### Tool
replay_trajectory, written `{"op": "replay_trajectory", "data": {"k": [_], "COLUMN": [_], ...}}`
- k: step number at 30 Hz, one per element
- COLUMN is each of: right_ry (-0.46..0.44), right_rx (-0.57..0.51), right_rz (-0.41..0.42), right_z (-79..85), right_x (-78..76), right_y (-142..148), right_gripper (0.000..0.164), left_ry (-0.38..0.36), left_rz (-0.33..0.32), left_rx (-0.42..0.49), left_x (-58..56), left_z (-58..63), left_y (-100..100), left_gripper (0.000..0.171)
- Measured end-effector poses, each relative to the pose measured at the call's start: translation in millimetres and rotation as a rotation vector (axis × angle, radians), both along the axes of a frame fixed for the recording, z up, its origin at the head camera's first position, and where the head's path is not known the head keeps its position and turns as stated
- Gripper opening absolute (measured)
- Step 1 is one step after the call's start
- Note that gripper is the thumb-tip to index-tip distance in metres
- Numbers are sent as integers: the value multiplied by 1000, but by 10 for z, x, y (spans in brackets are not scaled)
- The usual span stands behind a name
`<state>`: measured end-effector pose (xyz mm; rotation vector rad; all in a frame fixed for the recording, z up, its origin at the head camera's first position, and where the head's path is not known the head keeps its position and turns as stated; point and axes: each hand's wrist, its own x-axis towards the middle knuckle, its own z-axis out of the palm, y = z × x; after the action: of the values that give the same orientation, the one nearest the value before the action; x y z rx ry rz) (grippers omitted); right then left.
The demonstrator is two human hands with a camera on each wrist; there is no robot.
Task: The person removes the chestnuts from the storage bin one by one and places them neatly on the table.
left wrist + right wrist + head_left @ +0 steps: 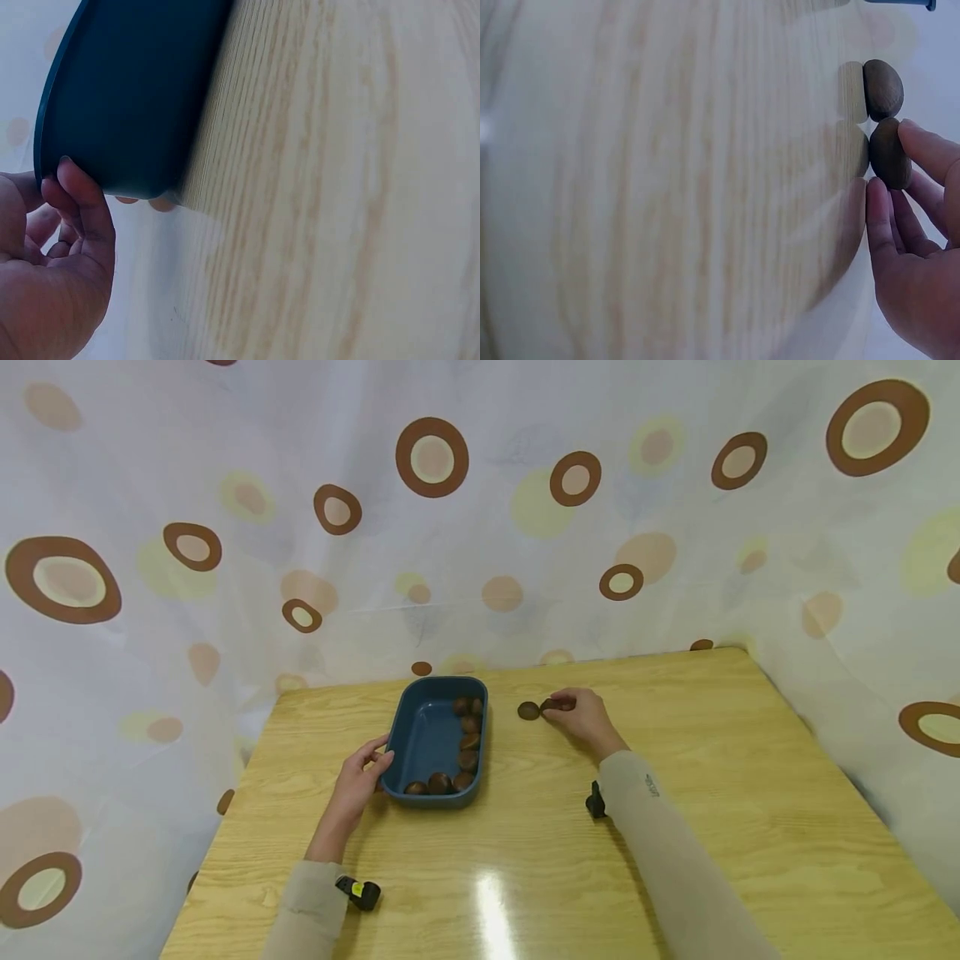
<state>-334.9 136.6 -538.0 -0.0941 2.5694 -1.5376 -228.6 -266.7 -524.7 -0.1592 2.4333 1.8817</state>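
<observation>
A deep blue rectangular tub (pixel 427 727) with rounded corners sits left of the table's middle. My left hand (pixel 363 774) grips its near left rim; in the left wrist view the curled fingers (pixel 82 195) lie against the tub's outer wall. Several dark brown, rounded chestnut-like pieces (pixel 439 783) line the tub's right and near sides. To the right of the tub, my right hand (pixel 583 717) pinches another brown chestnut-like piece (pixel 890 154) between thumb and fingers, low at the tabletop. A second loose piece (pixel 883 90) lies right beside it.
The light wooden table (pixel 675 810) is bordered at the back and sides by a hanging white cloth (pixel 480 543) printed with brown circles. A black wrist device (pixel 362 892) is strapped to the left sleeve, another (pixel 596 802) to the right.
</observation>
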Motion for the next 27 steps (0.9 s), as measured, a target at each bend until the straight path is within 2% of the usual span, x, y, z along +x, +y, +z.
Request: {"op": "replay_trajectory", "data": {"k": [9, 15, 22, 27], "right_ry": [-19, 8, 135, 154], "right_rx": [-4, -70, -31, -63], "right_rz": [-28, -51, 1, 50], "right_z": [22, 73, 225, 336], "right_x": [-44, -76, -71, -30], "right_y": [36, 30, -83, -269], "right_gripper": [45, 46, 45, 44], "left_ry": [0, -25, 6, -4], "left_rz": [3, 7, 14, -31], "left_rx": [16, 8, 6, 19], "left_x": [-22, -21, 11, 65], "left_z": [9, 69, 41, 65], "left_y": [19, 21, 6, -54], "left_gripper": [47, 47, 44, 44]}}
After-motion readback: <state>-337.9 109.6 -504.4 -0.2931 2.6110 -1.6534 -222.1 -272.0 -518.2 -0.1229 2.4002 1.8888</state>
